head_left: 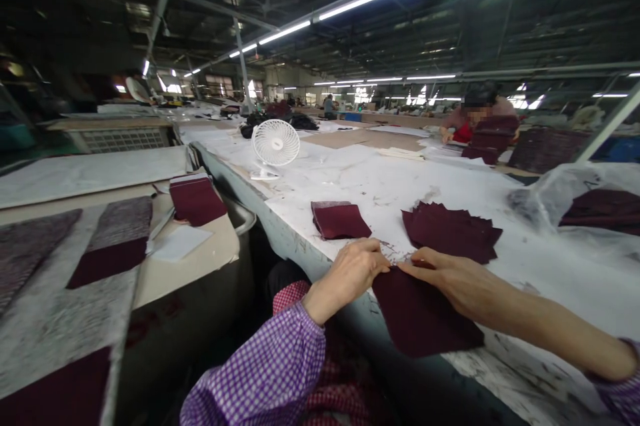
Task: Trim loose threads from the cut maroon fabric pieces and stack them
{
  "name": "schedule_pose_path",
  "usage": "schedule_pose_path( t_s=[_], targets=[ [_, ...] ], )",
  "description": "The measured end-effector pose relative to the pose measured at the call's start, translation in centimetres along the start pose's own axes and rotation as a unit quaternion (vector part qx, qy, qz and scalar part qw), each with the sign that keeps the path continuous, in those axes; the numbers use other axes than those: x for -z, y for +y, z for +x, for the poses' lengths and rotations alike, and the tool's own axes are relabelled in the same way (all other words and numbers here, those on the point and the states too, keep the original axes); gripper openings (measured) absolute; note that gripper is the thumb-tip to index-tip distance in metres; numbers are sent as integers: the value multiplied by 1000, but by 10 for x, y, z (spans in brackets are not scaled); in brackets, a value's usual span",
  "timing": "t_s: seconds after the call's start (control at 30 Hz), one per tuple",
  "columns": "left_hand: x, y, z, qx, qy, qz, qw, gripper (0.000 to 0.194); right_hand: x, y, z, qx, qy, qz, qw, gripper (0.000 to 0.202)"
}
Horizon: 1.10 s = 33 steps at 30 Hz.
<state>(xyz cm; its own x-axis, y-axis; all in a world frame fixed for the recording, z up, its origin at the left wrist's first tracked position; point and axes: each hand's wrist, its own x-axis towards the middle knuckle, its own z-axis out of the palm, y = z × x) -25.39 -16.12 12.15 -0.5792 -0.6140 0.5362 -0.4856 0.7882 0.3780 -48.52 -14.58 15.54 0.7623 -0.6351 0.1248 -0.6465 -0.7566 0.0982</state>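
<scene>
A dark maroon fabric piece (425, 319) lies at the near edge of the white table, part of it hanging over that edge. At its far left corner my left hand (356, 266) is closed, thumb and fingers pinching the cloth. My right hand (450, 276) rests over its upper side, its fingertips closed on the same corner close to the left ones. Just beyond my left hand sits a small maroon fabric stack (345, 221). Past my right hand is a fanned pile of maroon pieces (450, 229).
A white fan (275, 145) stands on the white table (330, 173). At right is a clear plastic bag (550, 196) with maroon cloth. Left, a lower surface (200, 259) carries more fabric and a white paper (181, 242). Across the table a co-worker (480, 116) handles maroon cloth.
</scene>
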Motion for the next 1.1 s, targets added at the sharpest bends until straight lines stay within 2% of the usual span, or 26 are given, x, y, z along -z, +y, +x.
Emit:
schedule_pose_path(
  t_s=[0.1, 0.17, 0.3, 0.43, 0.53, 0.8, 0.9, 1.03, 1.1],
  targets=[
    [2, -3, -1, 2, 0, -24, 1000, 24, 4, -4, 7, 7, -15, -50, 999, 63],
    [5, -5, -1, 16, 0, -87, 996, 19, 6, -7, 10, 11, -29, -85, 996, 64],
    [19, -4, -3, 84, 20, -198, 976, 22, 8, -11, 10, 15, -35, -114, 993, 68],
    [27, 1, -7, 140, 35, -173, 974, 13, 6, -11, 8, 7, -27, -116, 993, 69],
    [25, 1, -11, 118, 27, -119, 985, 5, 5, -10, 8, 10, -41, -118, 992, 68],
    [19, -6, -22, 11, 32, -30, 999, 24, 7, -13, 16, 24, -39, -153, 987, 72],
    [23, -9, -23, 25, 26, -72, 997, 23, 6, -13, 22, 52, -39, -175, 982, 74],
    [31, -12, -23, 87, 34, -193, 977, 22, 3, -11, 24, 82, -9, -173, 981, 75],
    [33, -11, -24, 111, 43, -206, 971, 16, 2, -10, 23, 88, -9, -168, 982, 77]
  ],
)
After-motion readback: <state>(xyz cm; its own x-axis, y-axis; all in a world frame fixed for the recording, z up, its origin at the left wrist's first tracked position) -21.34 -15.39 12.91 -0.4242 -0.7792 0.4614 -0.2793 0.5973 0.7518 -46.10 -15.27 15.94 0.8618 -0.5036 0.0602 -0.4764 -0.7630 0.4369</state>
